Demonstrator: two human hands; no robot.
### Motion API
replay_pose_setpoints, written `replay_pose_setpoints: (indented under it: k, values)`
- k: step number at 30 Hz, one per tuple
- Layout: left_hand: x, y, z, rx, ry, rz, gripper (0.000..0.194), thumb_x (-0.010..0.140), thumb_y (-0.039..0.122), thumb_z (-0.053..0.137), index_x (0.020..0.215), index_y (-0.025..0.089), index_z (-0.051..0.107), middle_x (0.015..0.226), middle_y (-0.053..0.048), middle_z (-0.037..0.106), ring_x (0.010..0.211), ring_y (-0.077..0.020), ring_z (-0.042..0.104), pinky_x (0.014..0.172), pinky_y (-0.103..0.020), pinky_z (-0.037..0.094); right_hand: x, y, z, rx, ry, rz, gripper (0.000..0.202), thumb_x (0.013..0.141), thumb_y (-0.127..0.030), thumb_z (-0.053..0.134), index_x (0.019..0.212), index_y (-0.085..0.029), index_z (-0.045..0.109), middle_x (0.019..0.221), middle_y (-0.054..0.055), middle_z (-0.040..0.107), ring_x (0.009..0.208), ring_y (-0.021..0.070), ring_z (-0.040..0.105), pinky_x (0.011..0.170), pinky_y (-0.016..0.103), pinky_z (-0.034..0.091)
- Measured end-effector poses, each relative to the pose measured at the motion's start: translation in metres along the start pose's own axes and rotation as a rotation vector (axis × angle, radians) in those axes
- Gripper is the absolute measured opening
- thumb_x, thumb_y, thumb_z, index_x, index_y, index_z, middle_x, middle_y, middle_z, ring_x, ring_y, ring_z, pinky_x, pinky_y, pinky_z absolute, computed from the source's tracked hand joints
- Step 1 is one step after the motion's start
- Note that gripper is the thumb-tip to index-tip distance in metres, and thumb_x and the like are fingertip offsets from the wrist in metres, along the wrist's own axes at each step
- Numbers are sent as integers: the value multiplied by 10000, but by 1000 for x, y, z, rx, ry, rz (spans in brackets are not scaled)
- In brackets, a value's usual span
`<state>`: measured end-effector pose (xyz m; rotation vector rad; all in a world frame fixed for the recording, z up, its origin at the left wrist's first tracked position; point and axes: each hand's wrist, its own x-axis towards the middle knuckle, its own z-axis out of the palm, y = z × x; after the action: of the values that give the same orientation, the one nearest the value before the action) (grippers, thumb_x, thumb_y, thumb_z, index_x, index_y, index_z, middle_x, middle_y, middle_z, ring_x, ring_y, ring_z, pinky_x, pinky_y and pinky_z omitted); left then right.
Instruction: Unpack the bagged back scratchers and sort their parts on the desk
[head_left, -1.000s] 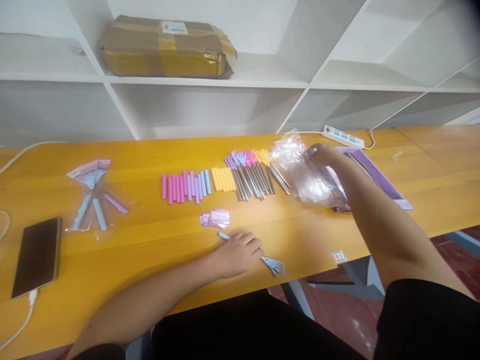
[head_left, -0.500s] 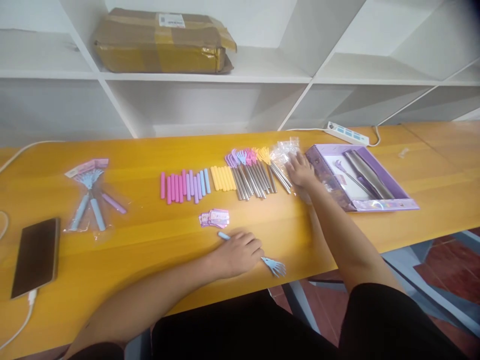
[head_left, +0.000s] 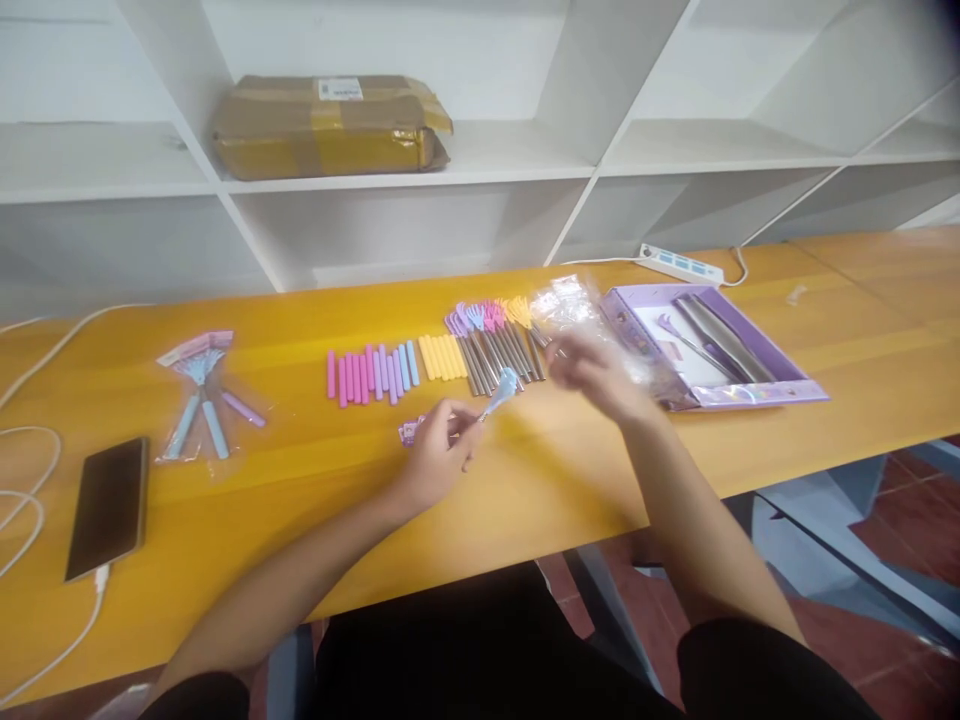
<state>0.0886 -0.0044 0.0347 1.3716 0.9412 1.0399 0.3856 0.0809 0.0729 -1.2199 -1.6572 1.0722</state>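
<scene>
My left hand (head_left: 442, 452) is closed on a small back scratcher, its light-blue claw head (head_left: 504, 384) pointing up and right above the table. The fingers hide its grip. My right hand (head_left: 594, 374), smeared by motion, hovers right of the claw head; I cannot make out whether it holds anything. Clear plastic bags (head_left: 566, 300) lie behind it. Metal scratcher rods (head_left: 499, 362) with purple, blue, pink and yellow claw heads lie in a row. Left of them are yellow sleeves (head_left: 442, 357) and pink, purple and blue sleeves (head_left: 371, 374). Printed cards (head_left: 409, 431) are partly hidden by my left hand.
A purple box (head_left: 765, 393) at right holds a claw-headed rod and a grey packet. At left lie a bagged scratcher set (head_left: 196, 400) and a phone (head_left: 109, 508) on a white cable. A power strip (head_left: 681, 264) and shelves with a taped carton (head_left: 330, 135) stand behind.
My left hand has lifted the blue back scratcher up from near the table's front edge, its head now tilted upward. My right hand has come off the plastic bags, slightly toward me. The view has shifted.
</scene>
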Motion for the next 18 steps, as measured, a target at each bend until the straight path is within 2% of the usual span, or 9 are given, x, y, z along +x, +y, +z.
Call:
replay_pose_setpoints:
  k: [1,2,3,5,7,10,11,15,18]
  values:
    - [-2,2,0,-71,15,-44,285,1047,461,671,1004,234,504,747,55,568,574,-113,574,538,-241,474,-18,-11,26,123,-179,58,403,958,-382,670,1332,-232,655,991,39,655,677,122,569,561,245,442]
    - [-5,3,-1,-109,29,-71,333,1013,476,715,984,237,484,756,57,569,582,-114,588,531,-236,478,-35,-20,52,226,-268,97,415,947,-448,719,1284,-212,665,910,20,630,635,111,523,533,240,401]
    - [-9,3,-2,-120,43,-85,368,980,482,755,991,239,479,793,50,583,610,-119,614,536,-236,492,-48,-27,76,299,-293,132,411,951,-505,738,1214,-195,674,820,-11,583,589,97,461,516,237,362]
    - [-19,4,-7,-81,38,-103,400,949,490,785,1075,239,499,884,36,606,661,-130,652,553,-244,518,-66,-35,117,377,-218,160,442,978,-617,703,1026,-179,669,667,-60,471,531,85,366,502,244,310]
    - [-31,7,-17,64,-54,-116,335,1007,495,708,1112,231,531,877,37,608,663,-131,648,585,-252,519,-73,-39,141,383,-92,137,496,989,-675,678,906,-188,629,597,-71,436,521,93,367,513,257,307]
    - [-49,12,-32,437,-185,-67,279,1127,442,503,990,210,571,798,29,618,681,-144,628,643,-262,489,-77,-42,151,475,56,105,475,1004,-662,683,926,-198,611,582,-79,436,519,97,364,514,258,284]
    - [-55,12,-36,566,-194,-27,298,1148,414,458,973,206,579,800,17,637,699,-154,634,651,-267,482,-79,-42,152,537,23,118,463,1008,-651,686,948,-198,613,577,-89,414,505,92,335,501,254,259]
    - [-70,8,-43,1021,-193,217,353,1177,367,375,968,193,599,842,-44,698,735,-206,678,648,-304,492,-93,-46,159,720,-333,253,484,1019,-665,672,913,-199,593,555,-127,297,458,70,191,455,242,150]
    - [-75,0,-46,1252,-217,365,390,1179,361,366,909,192,592,746,-45,672,654,-216,666,583,-310,466,-104,-46,170,770,-424,314,517,1042,-663,641,821,-214,512,587,-122,264,483,65,146,465,238,111]
